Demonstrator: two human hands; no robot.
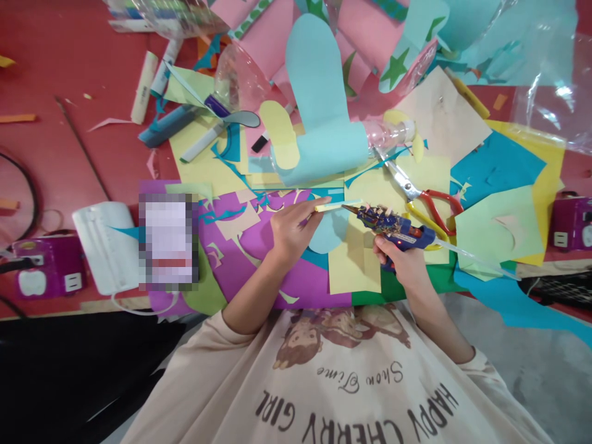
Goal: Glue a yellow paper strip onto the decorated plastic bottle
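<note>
My left hand [293,229] pinches a pale yellow paper piece [329,207], seen nearly edge-on above the purple sheets. In my right hand [403,260] is a blue hot glue gun [398,232], with paper scraps stuck on its top and a clear glue stick [476,258] coming out of its back. Its nozzle points left, right beside the paper piece; whether they touch I cannot tell. Just beyond my hands lies a plastic bottle [379,134] wrapped in light blue paper, with yellow rounded pieces [280,134] at its ends and a tall blue rounded flap [317,71].
Red-handled scissors [432,200] lie right of the bottle. Markers [144,86] and paper scraps cover the far left. Pink wrapped bottles [268,46] lie at the back. A blurred-out phone-like thing [169,243] and a white power strip [105,246] are at left.
</note>
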